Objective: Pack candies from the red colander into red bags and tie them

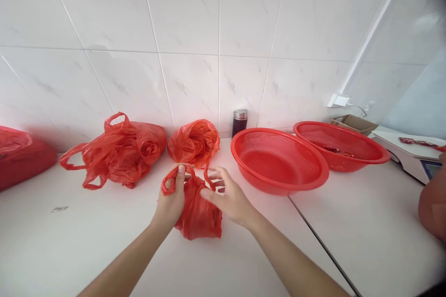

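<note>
A filled red plastic bag [200,218] stands on the white table in front of me, its neck gathered and its contents hidden. My left hand [173,199] is closed round one bag handle [169,185], the thumb pressing on it from above. On the other side, my right hand [232,195] has its thumb and fingers apart. The second handle [208,177] rises in the gap between them; whether the fingertips touch it, I cannot tell. Just behind the filled bag sits a crumpled red plastic bag [194,141].
A pile of red bags [128,153] and another red bag [24,162] lie leftward. To the right are a red plastic basket [278,162], a second basket [348,144] holding small packets, a scale [407,144] and another person's arm [432,204]. A dark flask [239,123] stands by the wall.
</note>
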`<action>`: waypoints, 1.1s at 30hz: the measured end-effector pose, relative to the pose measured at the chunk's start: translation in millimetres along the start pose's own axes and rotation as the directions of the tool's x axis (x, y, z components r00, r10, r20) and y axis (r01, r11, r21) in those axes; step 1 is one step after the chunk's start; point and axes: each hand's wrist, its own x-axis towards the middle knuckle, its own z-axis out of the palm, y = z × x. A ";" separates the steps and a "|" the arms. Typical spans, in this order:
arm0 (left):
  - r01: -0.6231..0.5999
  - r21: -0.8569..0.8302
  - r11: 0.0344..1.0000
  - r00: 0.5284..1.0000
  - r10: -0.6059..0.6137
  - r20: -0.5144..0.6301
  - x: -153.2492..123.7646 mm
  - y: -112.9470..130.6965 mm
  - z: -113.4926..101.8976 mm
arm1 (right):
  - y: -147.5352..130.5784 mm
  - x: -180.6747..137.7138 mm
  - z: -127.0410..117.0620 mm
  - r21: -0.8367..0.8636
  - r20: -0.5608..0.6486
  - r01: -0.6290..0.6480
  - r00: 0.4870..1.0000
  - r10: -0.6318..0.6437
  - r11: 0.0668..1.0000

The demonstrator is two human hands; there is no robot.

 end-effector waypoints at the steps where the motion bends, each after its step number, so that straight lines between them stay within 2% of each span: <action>1: 0.033 0.032 0.999 0.999 -0.033 -0.019 0.4 -5.1 4.6 | 6.7 -0.4 8.6 -0.067 0.026 -0.027 0.999 0.028 0.997; 3: 0.020 0.096 0.995 0.999 -0.017 -0.031 2.1 -14.6 8.6 | 18.5 -0.3 19.6 -0.188 0.033 -0.056 0.997 0.063 0.981; 6: -0.181 0.242 0.953 0.983 0.177 0.040 9.2 -27.3 6.0 | 30.4 1.9 24.1 -0.346 0.067 -0.028 0.996 0.054 0.938; 8: -0.277 0.334 0.901 0.961 0.252 0.116 18.4 -36.4 2.8 | 34.9 3.4 23.6 -0.444 0.116 0.001 0.992 0.056 0.896; 11: -0.288 0.463 0.838 0.953 0.206 0.221 37.0 -51.5 1.1 | 38.9 4.9 22.7 -0.513 0.160 0.009 0.983 0.085 0.858; 15: -0.326 0.609 0.723 0.930 0.128 0.345 59.2 -66.0 6.5 | 46.1 8.3 21.1 -0.547 0.143 0.005 0.986 0.088 0.837; 21: -0.379 0.698 0.608 0.903 0.076 0.424 76.1 -73.4 23.1 | 66.2 16.7 14.7 -0.611 0.102 0.013 0.993 0.063 0.792; 27: -0.425 0.714 0.557 0.882 0.078 0.464 87.6 -75.6 37.2 | 80.1 20.3 13.1 -0.659 0.069 0.001 0.996 0.059 0.752; 33: -0.438 0.696 0.569 0.868 0.065 0.492 90.8 -72.0 42.1 | 85.9 21.2 11.4 -0.638 0.043 -0.020 0.997 0.062 0.770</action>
